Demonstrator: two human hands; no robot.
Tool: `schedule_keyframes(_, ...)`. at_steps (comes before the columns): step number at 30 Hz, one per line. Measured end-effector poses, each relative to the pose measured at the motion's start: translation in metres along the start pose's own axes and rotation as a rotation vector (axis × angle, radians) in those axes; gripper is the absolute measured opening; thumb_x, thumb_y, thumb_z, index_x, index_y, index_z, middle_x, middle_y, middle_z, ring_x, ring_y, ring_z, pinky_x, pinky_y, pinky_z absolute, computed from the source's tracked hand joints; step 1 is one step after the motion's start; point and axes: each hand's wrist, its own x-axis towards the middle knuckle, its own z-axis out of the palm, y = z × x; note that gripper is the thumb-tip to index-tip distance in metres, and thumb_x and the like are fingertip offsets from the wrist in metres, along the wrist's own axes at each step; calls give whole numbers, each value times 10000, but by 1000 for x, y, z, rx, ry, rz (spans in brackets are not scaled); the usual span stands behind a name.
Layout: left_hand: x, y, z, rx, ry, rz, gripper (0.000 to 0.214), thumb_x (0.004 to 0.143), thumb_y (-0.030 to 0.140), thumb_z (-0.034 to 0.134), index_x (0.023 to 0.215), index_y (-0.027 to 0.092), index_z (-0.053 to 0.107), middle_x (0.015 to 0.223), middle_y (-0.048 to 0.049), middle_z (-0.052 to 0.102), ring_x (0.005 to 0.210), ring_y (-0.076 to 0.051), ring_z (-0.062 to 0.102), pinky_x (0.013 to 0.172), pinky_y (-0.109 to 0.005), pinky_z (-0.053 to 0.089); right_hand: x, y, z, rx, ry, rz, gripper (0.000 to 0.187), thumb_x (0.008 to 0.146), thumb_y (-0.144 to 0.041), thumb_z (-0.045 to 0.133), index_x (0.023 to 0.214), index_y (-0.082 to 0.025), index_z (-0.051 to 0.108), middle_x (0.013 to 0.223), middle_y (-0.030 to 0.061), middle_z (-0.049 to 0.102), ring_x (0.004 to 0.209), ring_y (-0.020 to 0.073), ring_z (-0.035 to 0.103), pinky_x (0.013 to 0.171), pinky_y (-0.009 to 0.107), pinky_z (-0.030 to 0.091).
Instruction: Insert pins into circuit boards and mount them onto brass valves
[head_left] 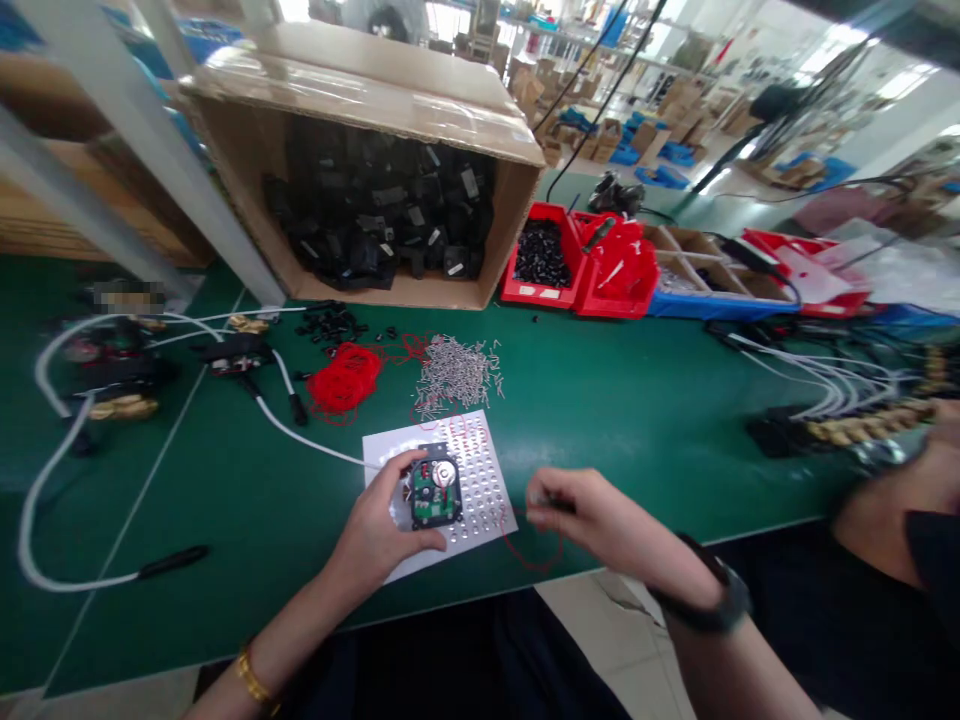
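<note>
My left hand [382,525] grips a black square housing [436,488] by its left side. Inside it show a green circuit board and a round silver part. The housing rests over a white sheet [487,480] dotted with rows of small shiny round pieces. Right of the sheet, my right hand [566,505] is closed in a pinch. A thin red wire [536,568] loops from the sheet's edge up to its fingers; the pinched end is hidden. A white cable [319,445] runs left from near the housing.
Beyond the sheet lie a pile of small screws [456,372], a tangled red wire bundle [345,377] and black parts [330,322]. A cardboard box [360,100] of black housings stands behind, with red bins [544,250] beside it. At right, another person's arm [892,490] is near cabled brass parts [862,425].
</note>
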Motion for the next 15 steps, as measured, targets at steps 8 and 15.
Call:
schedule_keyframes(8,-1,-2,2,-16,9,-99,808,486,417,817,1185,217,464,1220,-111,520,1123,-350,488,1005,-528,348,38,115,-54,-326,586,424,216,887,-265,475,873,-102,615,895,148,611,814,227,553,693,311,374)
schedule_keyframes(15,2,-5,0,-106,-28,-137,820,480,355,817,1206,219,462,1258,-116,499,1164,-357,462,1051,-541,289,22,96,-34,-345,358,207,239,749,-150,691,964,-229,626,989,4,600,844,138,579,719,216,397)
